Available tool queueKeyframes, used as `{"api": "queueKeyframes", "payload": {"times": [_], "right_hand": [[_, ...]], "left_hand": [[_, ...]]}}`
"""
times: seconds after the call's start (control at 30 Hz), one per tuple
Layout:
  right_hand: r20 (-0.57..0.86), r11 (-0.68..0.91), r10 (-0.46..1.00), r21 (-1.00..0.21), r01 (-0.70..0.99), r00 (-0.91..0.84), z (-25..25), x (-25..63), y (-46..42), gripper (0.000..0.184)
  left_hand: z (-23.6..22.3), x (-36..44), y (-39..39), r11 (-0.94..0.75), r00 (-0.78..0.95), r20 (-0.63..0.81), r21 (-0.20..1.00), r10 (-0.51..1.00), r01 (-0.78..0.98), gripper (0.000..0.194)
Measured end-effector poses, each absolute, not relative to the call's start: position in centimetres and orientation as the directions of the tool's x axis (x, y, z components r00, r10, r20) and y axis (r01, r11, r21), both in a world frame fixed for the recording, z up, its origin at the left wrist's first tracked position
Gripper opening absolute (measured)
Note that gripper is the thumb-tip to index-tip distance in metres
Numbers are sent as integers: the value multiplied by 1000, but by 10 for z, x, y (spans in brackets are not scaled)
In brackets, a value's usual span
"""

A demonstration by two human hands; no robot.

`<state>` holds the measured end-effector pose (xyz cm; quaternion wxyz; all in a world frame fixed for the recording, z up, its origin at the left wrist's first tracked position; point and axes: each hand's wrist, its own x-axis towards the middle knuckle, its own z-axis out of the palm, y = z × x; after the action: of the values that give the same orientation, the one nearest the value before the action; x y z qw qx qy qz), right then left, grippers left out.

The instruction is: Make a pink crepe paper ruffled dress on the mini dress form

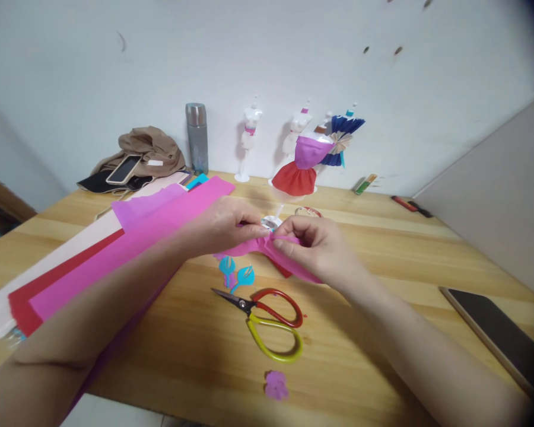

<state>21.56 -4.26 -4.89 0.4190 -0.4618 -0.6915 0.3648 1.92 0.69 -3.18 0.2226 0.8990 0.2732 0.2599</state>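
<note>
Pink strip [265, 243] spans from the left hand [226, 222] to the right hand [315, 244], over the desk [365, 367]. Each hand pinches it between thumb and fingers, the two grips close together, though the exact folds look too blurred to tell. Scissors [248, 307] lie on the near side, touching neither hand.

Soft, flattish indoor light; wall [173, 59] pale beyond the grip, table [191, 367] shadowed on the near side, a glint on the flask [198, 142] to its left, gripped paper [249, 246] soft in detail, edges stretched, far-right corners blackened
</note>
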Motion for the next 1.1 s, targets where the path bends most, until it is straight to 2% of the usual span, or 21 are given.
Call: {"api": "queueKeyframes", "payload": {"times": [0.23,0.7,0.93,1.0,1.1], "right_hand": [[274,330,940,-881,339,-202,-51,214,-42,17],[267,319,945,-878,358,-188,-54,211,-41,30],[259,300,952,-892,338,-160,-56,211,-40,30],[254,289,956,-903,318,-149,-58,211,-39,25],[212,278,949,-912,302,-234,-60,213,-36,21]], "left_hand": [[-32,20,7,-751,723,341,551,601,365,42],[-36,19,7,-778,741,358,527,568,341,38],[-31,19,3,-802,738,349,414,577,431,39],[-30,19,2,-816,752,344,383,562,434,39],[-33,19,5,-831,773,326,340,544,441,38]]}}
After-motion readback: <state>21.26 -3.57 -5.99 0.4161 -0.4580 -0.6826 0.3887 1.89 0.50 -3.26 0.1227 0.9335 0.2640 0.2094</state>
